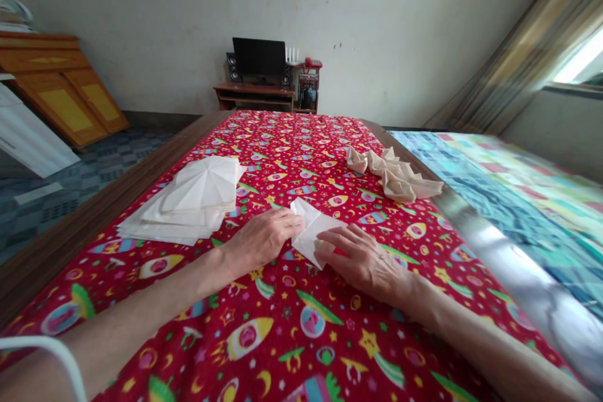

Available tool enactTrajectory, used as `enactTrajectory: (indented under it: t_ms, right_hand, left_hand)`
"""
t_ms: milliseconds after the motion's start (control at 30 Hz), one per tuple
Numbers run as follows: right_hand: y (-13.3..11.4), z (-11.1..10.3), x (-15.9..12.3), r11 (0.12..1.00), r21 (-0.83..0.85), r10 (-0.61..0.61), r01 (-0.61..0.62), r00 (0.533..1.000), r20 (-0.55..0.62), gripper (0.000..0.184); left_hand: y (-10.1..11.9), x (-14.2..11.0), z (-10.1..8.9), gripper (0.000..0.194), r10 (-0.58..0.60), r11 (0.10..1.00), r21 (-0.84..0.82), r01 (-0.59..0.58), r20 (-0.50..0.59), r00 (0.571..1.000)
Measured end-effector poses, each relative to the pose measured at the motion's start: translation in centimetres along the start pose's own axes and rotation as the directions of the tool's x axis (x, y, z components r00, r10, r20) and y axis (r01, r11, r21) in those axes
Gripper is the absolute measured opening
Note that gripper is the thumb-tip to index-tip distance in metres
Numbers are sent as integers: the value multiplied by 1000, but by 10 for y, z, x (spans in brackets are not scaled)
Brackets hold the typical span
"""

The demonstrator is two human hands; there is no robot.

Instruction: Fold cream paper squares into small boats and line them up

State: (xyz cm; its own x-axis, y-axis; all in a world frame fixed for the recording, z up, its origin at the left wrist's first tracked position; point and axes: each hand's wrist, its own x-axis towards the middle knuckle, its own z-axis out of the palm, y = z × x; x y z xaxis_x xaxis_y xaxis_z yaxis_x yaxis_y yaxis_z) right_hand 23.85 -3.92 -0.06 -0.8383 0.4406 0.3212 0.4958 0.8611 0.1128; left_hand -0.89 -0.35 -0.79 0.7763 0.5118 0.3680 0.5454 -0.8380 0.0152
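Note:
A small white sheet of folded paper (308, 235) lies on the red patterned cloth in front of me, with creases across it. Its left corner is pinched under the fingertips of my left hand (268, 232). On the other side, my right hand (360, 257) has curled fingers pressed on the paper's right edge, the thumb low beside it. To the left lies a stack of creased white paper sheets (202, 185), the top one marked with radiating folds. Several folded paper pieces (400, 179) with pointed tips sit in a cluster at the right.
The red cloth (301, 151) covers a long brown table (56, 264). A bed with a blue patterned sheet (518, 213) stands along the right. Beyond the table's far end are a monitor (259, 56) and speakers. A white cable (51, 345) curves across the lower left.

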Motion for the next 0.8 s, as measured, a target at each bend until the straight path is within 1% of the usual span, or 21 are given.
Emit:
enactTrajectory:
  t_ms: [100, 233, 333, 400, 467, 500, 567, 667, 800]
  right_hand:
    - [-2, 3, 3, 998, 64, 11, -11, 1000, 0, 25]
    - [1, 6, 7, 969, 226, 113, -101, 993, -38, 23]
    - [2, 9, 10, 882, 417, 258, -222, 966, -31, 25]
    - [2, 12, 14, 800, 486, 398, -353, 917, 12, 29]
    - [2, 15, 19, 737, 478, 523, -478, 851, 43, 33]
    - [2, 16, 21, 721, 460, 562, -518, 826, 49, 33]
    - [3, 18, 26, 709, 425, 603, -563, 796, 50, 32]
    - [3, 18, 30, 733, 353, 607, -582, 793, 47, 31]
    - [5, 19, 33, 782, 263, 580, -564, 814, 23, 31]
  left_hand:
    - [8, -9, -2, 39, -13, 998, -56, 13, 3, 1000]
    - [12, -22, 1, 45, -35, 995, -97, 34, -11, 999]
    - [14, -28, 5, 45, -53, 994, -100, 49, -36, 998]
    - [16, -29, 6, 46, -58, 995, -89, 54, -37, 998]
    - [17, -30, 7, 47, -60, 995, -81, 58, -29, 998]
    - [18, -30, 7, 47, -61, 995, -81, 59, -25, 998]
    - [18, -29, 7, 47, -64, 994, -86, 63, -18, 998]
    - [19, -29, 5, 47, -71, 993, -100, 69, -12, 997]
    - [20, -29, 5, 46, -68, 991, -120, 65, -15, 998]
